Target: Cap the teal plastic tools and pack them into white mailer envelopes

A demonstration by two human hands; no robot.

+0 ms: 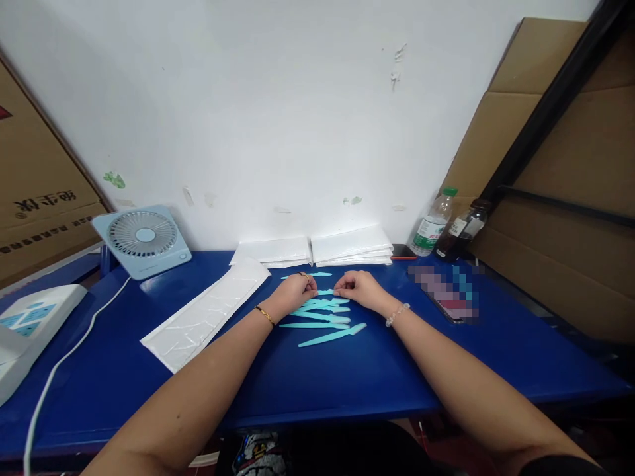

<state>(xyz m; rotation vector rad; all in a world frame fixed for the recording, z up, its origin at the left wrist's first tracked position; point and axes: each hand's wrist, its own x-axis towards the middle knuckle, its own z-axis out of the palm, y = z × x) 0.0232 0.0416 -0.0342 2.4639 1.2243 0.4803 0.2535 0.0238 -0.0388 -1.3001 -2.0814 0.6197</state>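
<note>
Several turquoise eyebrow razors [325, 336] lie side by side on the blue table, their blade ends pointing right. Above the pile, one eyebrow razor [325, 291] is pinched at both ends. My left hand [301, 288] has its fingers closed around the left end. With thumb and fingertips, my right hand [358, 287] grips the right end. Another razor [321, 274] lies just beyond my hands. To the left rests a long white padded sleeve [208, 314], slanting across the table. Stacks of similar white sleeves [350, 247] stand against the wall.
A blue desk fan [143, 239] leans at the back left, its white cable [79, 350] running forward. The white device [34, 337] sits at the left edge. A water bottle [433, 225], a dark bottle [461, 231] and a partly blurred phone [441, 294] are on the right.
</note>
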